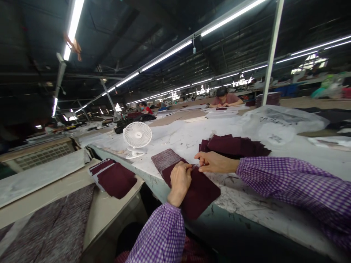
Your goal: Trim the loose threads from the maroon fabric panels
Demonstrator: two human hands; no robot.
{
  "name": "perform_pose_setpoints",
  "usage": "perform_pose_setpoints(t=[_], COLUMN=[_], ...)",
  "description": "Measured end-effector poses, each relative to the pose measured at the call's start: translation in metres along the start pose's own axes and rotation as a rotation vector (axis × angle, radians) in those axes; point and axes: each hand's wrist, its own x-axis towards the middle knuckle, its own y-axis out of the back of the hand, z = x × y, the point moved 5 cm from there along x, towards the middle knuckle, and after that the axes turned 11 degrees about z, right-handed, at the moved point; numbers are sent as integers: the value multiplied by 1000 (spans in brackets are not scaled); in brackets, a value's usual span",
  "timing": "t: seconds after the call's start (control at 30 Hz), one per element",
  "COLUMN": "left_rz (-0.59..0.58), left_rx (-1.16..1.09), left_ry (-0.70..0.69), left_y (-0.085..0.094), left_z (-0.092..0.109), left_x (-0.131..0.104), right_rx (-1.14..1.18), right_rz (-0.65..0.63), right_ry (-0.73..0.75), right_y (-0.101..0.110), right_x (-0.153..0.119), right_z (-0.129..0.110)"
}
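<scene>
A dark maroon fabric piece (201,191) lies at the front edge of the white-topped table, its near part hanging over the edge. My left hand (181,180) rests on it, thumb and fingertips pinched together at the fabric's upper edge. Just to the right, my right hand (218,162) hovers by that edge, fingers bent and apart, with nothing visible between them. A speckled grey-maroon fabric piece (165,159) sits partly under the maroon one. Behind my right hand is a fanned stack of maroon fabric pieces (233,145).
A small white fan (137,135) stands left on the table. Another maroon stack (116,180) lies on a lower surface at left, near speckled fabric (59,223). A clear plastic bag (282,124) is at right. A co-worker (226,98) leans over the far table.
</scene>
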Motion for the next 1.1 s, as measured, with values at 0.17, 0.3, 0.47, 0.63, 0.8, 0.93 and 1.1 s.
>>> perform_pose_setpoints(t=[0.17,0.3,0.47,0.63,0.8,0.93,1.1], left_rz=[18,36,34,50,73,85,102], left_rx=[-6,-50,-106,-58,-24,-118,-411], left_ry=[-79,-79,-51,-108,-155,-123,25], left_y=[-4,-5,0,-1,-5,-2,6], left_z=[1,-3,-6,-1,6,4,-13], left_x=[-4,-1,2,-1,-7,-7,-2], right_rx=[-128,-208,-206,-131,144,210,109], right_rz=[168,192,224,296,175,206,253], right_ry=[202,266,233,86,-67,-42,0], right_y=[-2,-8,-5,0,-7,-10,-12], right_x=[-23,-28,-29,-27,-24,-23,-22], right_z=[1,-1,-3,-4,-5,-3,-1])
